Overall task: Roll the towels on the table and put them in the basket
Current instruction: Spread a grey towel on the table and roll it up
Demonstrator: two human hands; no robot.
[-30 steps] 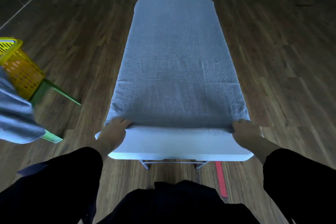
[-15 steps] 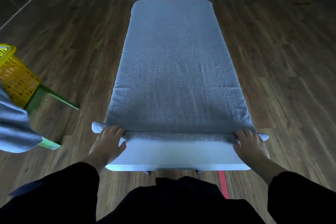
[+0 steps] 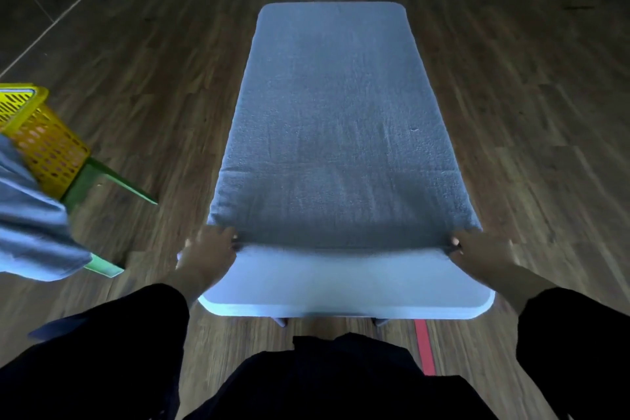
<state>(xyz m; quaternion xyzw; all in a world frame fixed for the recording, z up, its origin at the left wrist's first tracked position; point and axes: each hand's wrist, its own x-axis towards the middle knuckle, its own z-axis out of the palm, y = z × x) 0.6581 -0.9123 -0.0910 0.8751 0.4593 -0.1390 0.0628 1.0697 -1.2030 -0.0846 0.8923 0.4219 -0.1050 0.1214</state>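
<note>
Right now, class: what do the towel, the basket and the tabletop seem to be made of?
The towel looks like grey terry cloth: matte, nubby pile. The basket is probably yellow moulded plastic, with perforated walls. The tabletop is smooth white, likely plastic or laminate; cannot tell which.

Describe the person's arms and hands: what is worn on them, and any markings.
Both arms are covered by long, loose, plain dark sleeves, the left sleeve and the right sleeve alike, each ending at the wrist. The left hand and the right hand are bare: no gloves show. No watch, band or marking is visible, though the light is dim.
</note>
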